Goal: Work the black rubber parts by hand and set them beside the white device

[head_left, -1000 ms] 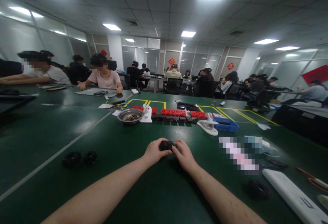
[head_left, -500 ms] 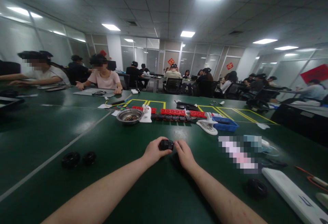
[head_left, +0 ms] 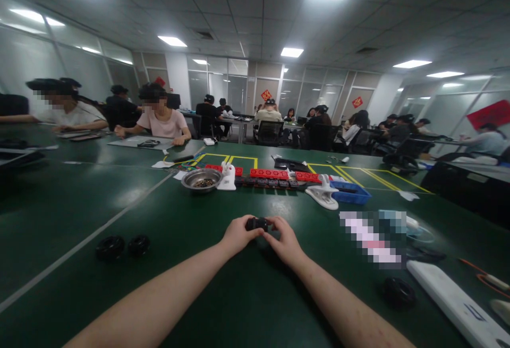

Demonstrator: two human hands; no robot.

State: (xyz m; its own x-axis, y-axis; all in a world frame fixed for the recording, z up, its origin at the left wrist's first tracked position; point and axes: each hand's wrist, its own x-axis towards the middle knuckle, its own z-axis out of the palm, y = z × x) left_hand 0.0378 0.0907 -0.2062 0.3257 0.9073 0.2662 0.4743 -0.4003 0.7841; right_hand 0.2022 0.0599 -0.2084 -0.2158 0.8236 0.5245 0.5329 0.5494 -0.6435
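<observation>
Just above the middle of the green table, a small black cylindrical part is held between both my hands. My left hand wraps round its left side, thumb along the near face. On the opposite end, the fingers and thumb of my right hand close on it. Fingers cover part of the black piece, so its exact kind cannot be made out. Two black ring-shaped parts, a larger ring and a smaller ring, lie left of my forearm. A similar black ring lies at the right.
Ahead stand a metal bowl of small parts, red blocks, white clamps and a blue tray. A long white device lies at the right. A person in pink sits across the table.
My right hand has come in closer, and its thumb and fingers now close round the black part's right end. My left hand keeps its hold.
</observation>
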